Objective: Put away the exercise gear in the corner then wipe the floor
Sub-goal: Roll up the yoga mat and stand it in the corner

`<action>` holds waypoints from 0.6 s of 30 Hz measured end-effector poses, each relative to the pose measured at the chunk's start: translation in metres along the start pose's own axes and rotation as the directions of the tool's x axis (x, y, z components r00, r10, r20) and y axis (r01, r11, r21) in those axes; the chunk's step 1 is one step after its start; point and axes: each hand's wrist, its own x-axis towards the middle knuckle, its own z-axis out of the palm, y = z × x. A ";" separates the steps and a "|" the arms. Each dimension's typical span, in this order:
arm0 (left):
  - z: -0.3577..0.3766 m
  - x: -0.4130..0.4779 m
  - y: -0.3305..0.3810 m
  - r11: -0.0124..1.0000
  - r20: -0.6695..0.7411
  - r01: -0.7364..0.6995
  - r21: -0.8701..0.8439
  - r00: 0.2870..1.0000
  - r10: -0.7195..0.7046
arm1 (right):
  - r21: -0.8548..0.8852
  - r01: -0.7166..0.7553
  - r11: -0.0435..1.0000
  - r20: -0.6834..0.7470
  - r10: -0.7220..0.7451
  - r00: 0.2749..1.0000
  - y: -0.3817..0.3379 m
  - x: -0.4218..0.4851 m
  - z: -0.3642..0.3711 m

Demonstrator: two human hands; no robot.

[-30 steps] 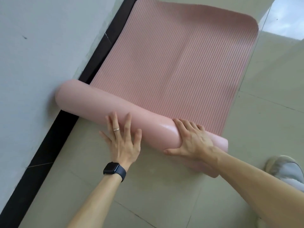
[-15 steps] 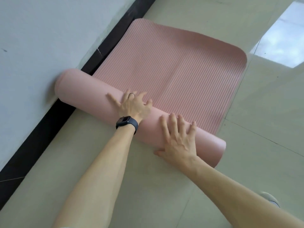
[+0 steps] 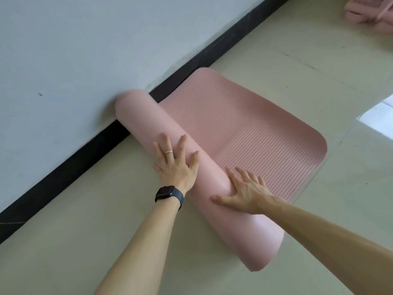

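- A pink mat (image 3: 244, 124) lies partly rolled up on the tiled floor (image 3: 85, 220), in the middle of the view.
- Its rolled part (image 3: 144, 122) runs from 10 o'clock down to 5 o'clock. The 10 o'clock end touches the white wall (image 3: 63, 60) above the black skirting board (image 3: 63, 167).
- The ribbed flat part spreads from the roll toward 2 o'clock, with one edge along the skirting board.
- The left hand (image 3: 176, 165) lies flat against the near side of the roll. Its fingers are straight and spread, pointing to 12 o'clock, pressing and not gripping.
- A ring (image 3: 169, 152) sits on one finger, and a dark watch (image 3: 168, 193) on the wrist.
- The right hand (image 3: 244, 192), at 4 o'clock from the left one, rests over the top of the roll. Its fingers are apart and its thumb is stretched along the near side, pressing and not clasping.
- At the far 1 o'clock corner a blurred pink bundle (image 3: 370, 11) lies on the floor; I cannot tell what it is.
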 end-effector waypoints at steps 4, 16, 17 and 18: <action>0.003 0.029 0.044 0.995 0.075 0.066 0.071 0.995 -0.071 | -0.101 0.199 0.975 -0.320 -0.221 0.921 -0.025 -0.027 0.010; -0.048 0.036 0.065 0.944 0.221 -0.258 0.206 0.952 0.212 | -0.095 0.161 0.982 -0.103 -0.171 0.980 0.044 0.016 -0.047; -0.055 0.036 0.062 0.924 0.234 -0.267 0.275 0.950 0.205 | -0.096 0.135 0.986 -0.068 -0.142 0.988 0.050 0.018 -0.060; -0.062 0.038 0.062 0.898 0.273 -0.280 0.340 0.943 0.191 | -0.093 0.103 0.990 -0.029 -0.106 0.994 0.056 0.022 -0.074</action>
